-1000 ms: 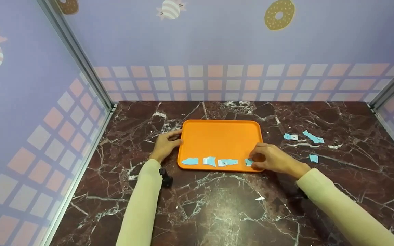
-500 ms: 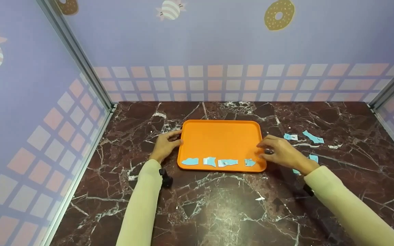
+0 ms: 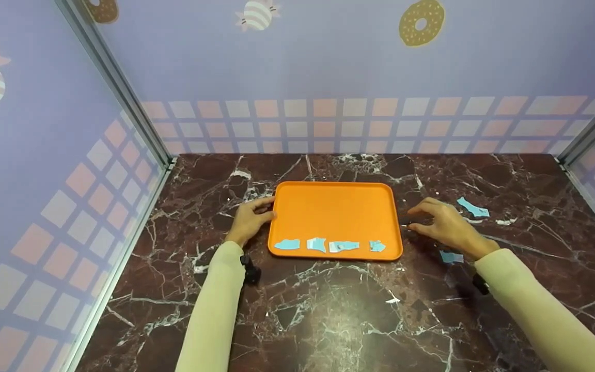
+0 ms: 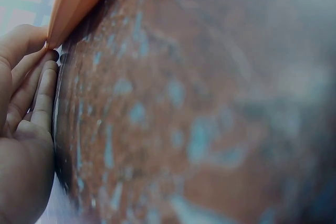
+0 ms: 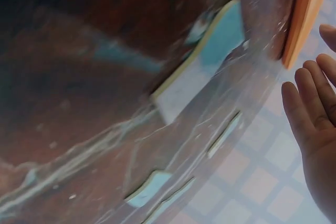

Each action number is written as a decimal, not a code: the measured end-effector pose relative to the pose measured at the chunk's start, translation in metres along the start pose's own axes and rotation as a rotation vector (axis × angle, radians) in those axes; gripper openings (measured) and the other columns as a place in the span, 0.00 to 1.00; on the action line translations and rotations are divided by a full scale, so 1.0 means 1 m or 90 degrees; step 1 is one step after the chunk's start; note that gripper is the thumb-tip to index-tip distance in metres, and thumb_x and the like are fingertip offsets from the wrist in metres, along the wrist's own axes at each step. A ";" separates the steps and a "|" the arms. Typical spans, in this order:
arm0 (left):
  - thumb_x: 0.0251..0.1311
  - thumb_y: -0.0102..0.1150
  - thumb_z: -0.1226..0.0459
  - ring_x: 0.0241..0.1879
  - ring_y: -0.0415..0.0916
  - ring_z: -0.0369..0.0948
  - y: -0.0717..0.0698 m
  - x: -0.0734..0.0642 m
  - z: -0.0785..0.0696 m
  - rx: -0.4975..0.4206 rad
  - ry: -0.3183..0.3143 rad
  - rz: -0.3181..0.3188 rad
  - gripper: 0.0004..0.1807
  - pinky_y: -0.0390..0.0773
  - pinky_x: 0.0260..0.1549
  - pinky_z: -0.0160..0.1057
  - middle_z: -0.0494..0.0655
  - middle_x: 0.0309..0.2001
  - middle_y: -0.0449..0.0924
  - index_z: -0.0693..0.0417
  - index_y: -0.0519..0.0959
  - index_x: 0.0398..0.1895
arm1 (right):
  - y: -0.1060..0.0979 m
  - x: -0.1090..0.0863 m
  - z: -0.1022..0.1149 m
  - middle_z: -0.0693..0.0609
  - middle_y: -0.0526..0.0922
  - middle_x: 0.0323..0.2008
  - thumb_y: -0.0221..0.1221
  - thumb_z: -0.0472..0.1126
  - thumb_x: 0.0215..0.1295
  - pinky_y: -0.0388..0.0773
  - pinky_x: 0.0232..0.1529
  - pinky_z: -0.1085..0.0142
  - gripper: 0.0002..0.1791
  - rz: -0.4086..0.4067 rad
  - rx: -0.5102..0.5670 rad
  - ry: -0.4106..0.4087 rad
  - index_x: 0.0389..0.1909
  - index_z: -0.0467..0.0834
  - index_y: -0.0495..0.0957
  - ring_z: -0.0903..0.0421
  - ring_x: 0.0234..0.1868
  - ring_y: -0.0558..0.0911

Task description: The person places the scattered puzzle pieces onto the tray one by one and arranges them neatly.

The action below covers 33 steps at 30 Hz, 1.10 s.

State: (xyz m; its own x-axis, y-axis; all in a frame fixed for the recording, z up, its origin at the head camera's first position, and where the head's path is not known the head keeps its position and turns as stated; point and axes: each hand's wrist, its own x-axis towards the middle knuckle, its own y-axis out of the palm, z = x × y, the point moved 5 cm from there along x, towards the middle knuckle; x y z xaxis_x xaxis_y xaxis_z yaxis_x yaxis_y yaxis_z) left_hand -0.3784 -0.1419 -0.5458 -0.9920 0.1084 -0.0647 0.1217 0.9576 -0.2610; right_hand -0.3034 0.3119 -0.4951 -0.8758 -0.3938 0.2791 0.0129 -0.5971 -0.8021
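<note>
An orange tray (image 3: 336, 212) lies on the dark marbled table. Along its near edge several flat, ragged light blue and white pieces sit in a row, among them a small piece (image 3: 377, 246) at the right end. My left hand (image 3: 249, 221) rests against the tray's left rim, thumb and fingertips touching it, also seen in the left wrist view. My right hand (image 3: 447, 227) hovers over the table just right of the tray, thumb and fingers apart with nothing between them. In the right wrist view, a thick blue and white piece (image 5: 205, 61) lies below this hand.
Right of the tray, a long blue piece (image 3: 473, 207) lies behind my right hand and another blue piece (image 3: 451, 257) under its wrist; the hand covers others. Patterned panels (image 3: 297, 124) stand at the back and sides of the table.
My right hand has let go of the small piece at the tray's right end and moved right, past the tray's rim. My left hand and the tray have stayed put.
</note>
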 end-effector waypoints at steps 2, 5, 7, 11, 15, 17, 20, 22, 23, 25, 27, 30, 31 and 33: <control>0.66 0.69 0.73 0.65 0.77 0.49 0.000 0.000 0.000 -0.003 0.000 0.002 0.26 0.78 0.63 0.45 0.53 0.68 0.79 0.55 0.82 0.68 | -0.003 -0.002 -0.004 0.41 0.84 0.45 0.75 0.33 0.64 0.84 0.48 0.42 0.17 -0.003 -0.013 0.011 0.51 0.33 0.87 0.39 0.46 0.85; 0.66 0.68 0.73 0.65 0.77 0.50 0.000 -0.001 0.000 -0.003 0.007 0.004 0.26 0.78 0.63 0.45 0.54 0.68 0.79 0.56 0.82 0.69 | -0.007 -0.003 -0.012 0.41 0.84 0.45 0.75 0.33 0.64 0.83 0.48 0.42 0.17 -0.007 -0.023 0.028 0.52 0.33 0.86 0.39 0.46 0.85; 0.66 0.68 0.73 0.65 0.77 0.50 0.000 -0.001 0.000 -0.003 0.011 0.002 0.27 0.78 0.62 0.46 0.55 0.68 0.79 0.57 0.82 0.69 | -0.009 -0.004 -0.016 0.40 0.84 0.45 0.75 0.33 0.64 0.84 0.48 0.42 0.17 -0.011 -0.022 0.033 0.52 0.32 0.86 0.38 0.46 0.85; 0.66 0.68 0.73 0.64 0.78 0.50 0.000 -0.001 0.000 -0.010 0.012 0.001 0.27 0.80 0.61 0.45 0.56 0.67 0.80 0.58 0.82 0.68 | -0.012 -0.006 -0.025 0.39 0.83 0.45 0.75 0.31 0.62 0.84 0.46 0.43 0.17 -0.023 -0.023 0.030 0.51 0.31 0.86 0.38 0.44 0.86; 0.66 0.69 0.73 0.63 0.78 0.50 0.000 -0.001 0.000 -0.012 0.010 -0.001 0.26 0.80 0.60 0.44 0.55 0.66 0.80 0.57 0.82 0.68 | -0.015 -0.009 -0.032 0.38 0.83 0.44 0.75 0.29 0.59 0.84 0.44 0.42 0.17 -0.045 -0.035 0.022 0.49 0.30 0.86 0.37 0.42 0.85; 0.65 0.69 0.73 0.64 0.78 0.50 0.000 -0.001 -0.001 -0.009 0.012 -0.001 0.26 0.80 0.60 0.45 0.55 0.67 0.80 0.57 0.82 0.68 | -0.017 -0.010 -0.036 0.38 0.84 0.43 0.75 0.28 0.58 0.83 0.45 0.41 0.17 -0.053 -0.046 0.020 0.48 0.30 0.86 0.36 0.42 0.85; 0.66 0.68 0.73 0.65 0.77 0.51 0.000 -0.002 -0.001 -0.002 0.016 0.003 0.27 0.79 0.62 0.46 0.56 0.67 0.79 0.58 0.82 0.68 | -0.020 -0.012 -0.040 0.37 0.83 0.43 0.75 0.28 0.58 0.83 0.46 0.40 0.17 -0.051 -0.057 0.029 0.48 0.29 0.86 0.34 0.44 0.85; 0.66 0.69 0.73 0.65 0.77 0.51 -0.001 -0.002 -0.001 0.002 0.012 0.004 0.26 0.78 0.62 0.46 0.55 0.68 0.79 0.57 0.82 0.69 | -0.022 -0.013 -0.043 0.37 0.83 0.44 0.75 0.29 0.59 0.82 0.48 0.39 0.17 -0.045 -0.062 0.039 0.48 0.29 0.85 0.34 0.45 0.85; 0.67 0.69 0.73 0.65 0.77 0.50 -0.001 -0.002 -0.001 0.003 0.010 0.004 0.26 0.78 0.62 0.46 0.54 0.68 0.79 0.56 0.82 0.69 | -0.023 -0.013 -0.045 0.36 0.83 0.44 0.75 0.29 0.60 0.82 0.48 0.39 0.17 -0.041 -0.061 0.046 0.49 0.28 0.85 0.34 0.45 0.85; 0.67 0.69 0.72 0.65 0.77 0.49 -0.001 -0.001 0.000 0.003 0.006 0.005 0.26 0.79 0.62 0.46 0.53 0.68 0.79 0.55 0.82 0.69 | -0.024 -0.014 -0.049 0.35 0.82 0.46 0.74 0.29 0.62 0.82 0.48 0.39 0.17 -0.034 -0.059 0.062 0.50 0.28 0.84 0.33 0.45 0.84; 0.67 0.69 0.72 0.64 0.77 0.49 -0.001 0.000 0.001 0.000 0.004 0.005 0.26 0.79 0.61 0.45 0.53 0.68 0.80 0.55 0.82 0.68 | -0.025 -0.015 -0.053 0.34 0.81 0.47 0.73 0.30 0.64 0.82 0.48 0.38 0.18 -0.021 -0.053 0.081 0.52 0.27 0.83 0.33 0.46 0.84; 0.67 0.69 0.72 0.64 0.77 0.50 0.000 -0.001 0.001 -0.002 0.007 0.007 0.26 0.79 0.61 0.46 0.54 0.68 0.79 0.56 0.82 0.69 | -0.026 -0.016 -0.057 0.33 0.80 0.48 0.72 0.30 0.65 0.82 0.49 0.38 0.18 -0.008 -0.054 0.100 0.53 0.26 0.83 0.31 0.47 0.84; 0.66 0.69 0.73 0.64 0.77 0.50 0.000 -0.001 0.000 -0.002 0.010 0.008 0.26 0.79 0.61 0.46 0.54 0.68 0.79 0.57 0.82 0.69 | -0.027 -0.017 -0.058 0.33 0.80 0.48 0.72 0.30 0.65 0.82 0.49 0.38 0.18 -0.007 -0.056 0.103 0.53 0.26 0.82 0.31 0.47 0.84; 0.66 0.68 0.73 0.65 0.77 0.51 0.000 -0.001 -0.001 -0.003 0.015 0.008 0.26 0.79 0.61 0.46 0.55 0.68 0.79 0.58 0.82 0.69 | -0.028 -0.018 -0.060 0.33 0.80 0.48 0.72 0.29 0.65 0.82 0.49 0.37 0.18 -0.008 -0.061 0.105 0.53 0.26 0.82 0.31 0.47 0.84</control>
State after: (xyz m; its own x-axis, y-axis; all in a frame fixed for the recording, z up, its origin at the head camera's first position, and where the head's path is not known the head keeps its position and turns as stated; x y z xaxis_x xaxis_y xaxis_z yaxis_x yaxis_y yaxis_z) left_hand -0.3773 -0.1421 -0.5451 -0.9910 0.1260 -0.0454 0.1335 0.9574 -0.2562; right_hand -0.3171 0.3774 -0.5090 -0.9431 -0.2615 0.2055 -0.0382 -0.5286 -0.8480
